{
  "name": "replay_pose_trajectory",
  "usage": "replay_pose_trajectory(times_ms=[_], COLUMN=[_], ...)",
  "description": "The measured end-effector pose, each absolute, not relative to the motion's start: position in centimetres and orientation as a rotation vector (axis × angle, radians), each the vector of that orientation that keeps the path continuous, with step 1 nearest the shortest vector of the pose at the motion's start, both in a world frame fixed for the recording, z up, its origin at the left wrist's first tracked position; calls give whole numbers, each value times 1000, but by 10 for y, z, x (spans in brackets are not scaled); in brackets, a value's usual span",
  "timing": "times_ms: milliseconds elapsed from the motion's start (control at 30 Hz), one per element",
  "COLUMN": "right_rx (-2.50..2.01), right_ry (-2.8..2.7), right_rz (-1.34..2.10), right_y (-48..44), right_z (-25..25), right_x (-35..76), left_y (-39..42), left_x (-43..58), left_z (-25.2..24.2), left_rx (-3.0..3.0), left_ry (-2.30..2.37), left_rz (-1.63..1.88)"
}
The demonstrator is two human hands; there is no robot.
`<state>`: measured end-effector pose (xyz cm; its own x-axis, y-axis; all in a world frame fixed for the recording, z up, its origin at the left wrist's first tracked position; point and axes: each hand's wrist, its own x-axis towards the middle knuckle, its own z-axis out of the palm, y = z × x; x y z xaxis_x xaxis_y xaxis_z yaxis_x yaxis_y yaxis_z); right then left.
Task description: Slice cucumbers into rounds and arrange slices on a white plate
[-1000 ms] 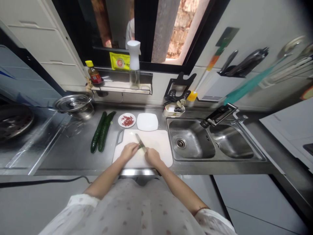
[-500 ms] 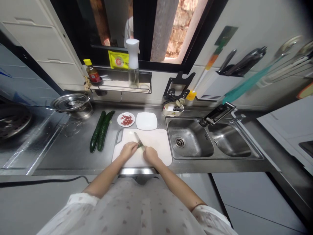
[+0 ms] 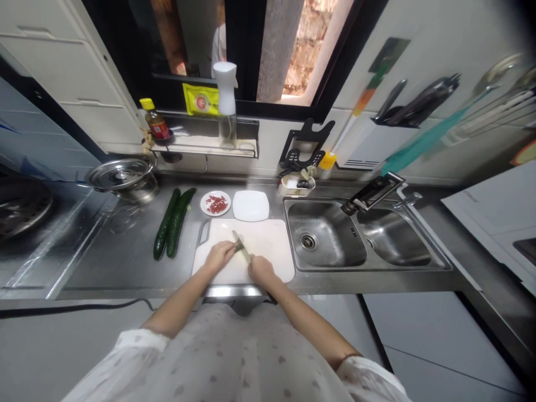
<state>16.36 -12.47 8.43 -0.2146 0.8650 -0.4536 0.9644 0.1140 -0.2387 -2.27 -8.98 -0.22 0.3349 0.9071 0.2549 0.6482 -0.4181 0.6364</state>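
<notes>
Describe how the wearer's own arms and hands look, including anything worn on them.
The left hand and right hand are gloveless, and both forearms are bare, with no watch or bracelet visible. The white sleeves end near the elbows and match the white top, which has small, scattered darker spots. Any rings are too small to tell.

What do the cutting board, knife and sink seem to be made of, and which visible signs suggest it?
Cutting board: probably plastic, smooth-looking; evenly white, without visible grain.
Knife: blade likely steel, from its grey look; finish too small to judge.
Sink: apparently stainless steel, shiny, with metallic reflections.
</notes>
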Motion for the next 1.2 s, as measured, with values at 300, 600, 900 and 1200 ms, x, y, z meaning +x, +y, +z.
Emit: replay_pose_trajectory(times_ms=[300,600,900,1200], right_rx=[1822,1807,1821,1796], right_ry=[2207,2199,2188,2199], right_rz=[-714,-751,-757,-751], right_y=[-124,-111,-121,-110], right_z=[79,82,77,75], right_x=[164,155,164,156], left_y=[-89,-89,-89,-89], left_x=[-23,-23,-23,-23], left_z=[-3,-3,-1,0], left_rx=[2191,2179,2166,2151], left_ry=[1382,1365,1374,1379], left_rz=[799,797,806,804])
